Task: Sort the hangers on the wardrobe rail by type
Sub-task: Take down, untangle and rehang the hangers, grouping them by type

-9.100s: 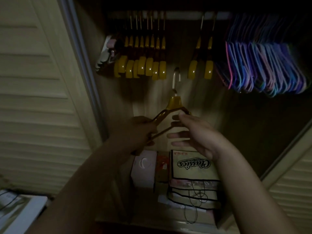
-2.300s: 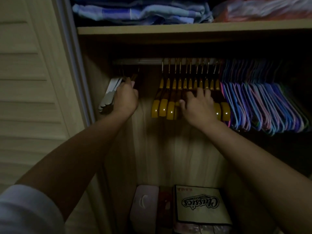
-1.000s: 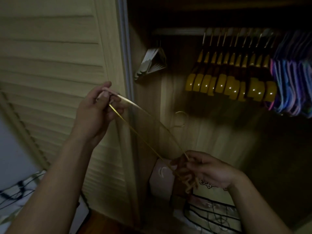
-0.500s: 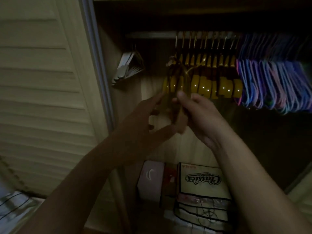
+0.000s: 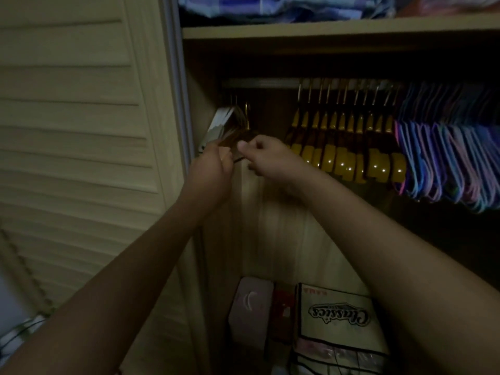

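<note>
A thin dark hanger (image 5: 238, 136) sits at about ten o'clock from the middle of the view, at the left end of the wardrobe rail (image 5: 259, 83), its gold hook (image 5: 246, 115) rising toward the rail just beside a small bunch of pale hangers (image 5: 216, 128) against the wardrobe's side wall. The left hand (image 5: 209, 171) is curled closed around the hanger's lower left end, and the right hand (image 5: 266, 158) pinches its right end between thumb and forefinger, the other fingers folded in; blur and dim light hide the exact contact. Toward two o'clock a close row of yellow-and-brown hangers (image 5: 343, 147) hangs on the rail, and at three o'clock a packed group of blue, pink and purple hangers (image 5: 446, 158) touches its right side. At twelve o'clock a shelf (image 5: 324, 29) holds folded blue checked cloth (image 5: 270, 8). Down at six o'clock, on the wardrobe floor, stand a pinkish box (image 5: 250, 312) and a cream bag (image 5: 341, 318) printed "Classics", with a small red item between them. A louvred door (image 5: 81, 131) fills the nine o'clock side.
</note>
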{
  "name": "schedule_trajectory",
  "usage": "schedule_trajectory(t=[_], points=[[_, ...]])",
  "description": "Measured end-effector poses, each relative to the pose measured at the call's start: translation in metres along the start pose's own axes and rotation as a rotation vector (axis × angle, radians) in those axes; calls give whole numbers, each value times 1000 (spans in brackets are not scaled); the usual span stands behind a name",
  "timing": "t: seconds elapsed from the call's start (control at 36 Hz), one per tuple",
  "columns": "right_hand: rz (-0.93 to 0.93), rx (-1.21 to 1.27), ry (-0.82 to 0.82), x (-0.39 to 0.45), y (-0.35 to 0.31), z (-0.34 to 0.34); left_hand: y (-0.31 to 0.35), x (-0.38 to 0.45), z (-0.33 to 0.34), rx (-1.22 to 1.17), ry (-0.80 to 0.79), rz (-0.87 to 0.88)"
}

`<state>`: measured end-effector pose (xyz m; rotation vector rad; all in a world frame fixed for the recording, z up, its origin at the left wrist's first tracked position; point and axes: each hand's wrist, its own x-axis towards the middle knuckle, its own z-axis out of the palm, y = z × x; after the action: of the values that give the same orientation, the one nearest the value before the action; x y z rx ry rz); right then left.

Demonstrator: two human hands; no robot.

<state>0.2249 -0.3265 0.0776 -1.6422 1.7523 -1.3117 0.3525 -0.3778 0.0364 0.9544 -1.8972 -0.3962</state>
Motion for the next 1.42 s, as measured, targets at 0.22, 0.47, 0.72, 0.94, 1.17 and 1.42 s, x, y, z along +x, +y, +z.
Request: schedule_trajectory(t=[0.22,0.47,0.72,0.94,1.17,1.42], points=[[71,-272,209,-2,37,-77,2,48,32,-121,-34,-90],[103,-314,242,-5,53,-105,55,121,78,-147,-136,11],[98,-327,243,-1,64,-104,60,141,118,-76,-171,42],[80,-303,266,5,58,-102,58,140,116,-150,-420,-36],[56,-305,250,9,61,-99,-15,178,75,430,-89,-241],[70,-284,227,10,60,-92,-68,160,81,455,-248,-351]])
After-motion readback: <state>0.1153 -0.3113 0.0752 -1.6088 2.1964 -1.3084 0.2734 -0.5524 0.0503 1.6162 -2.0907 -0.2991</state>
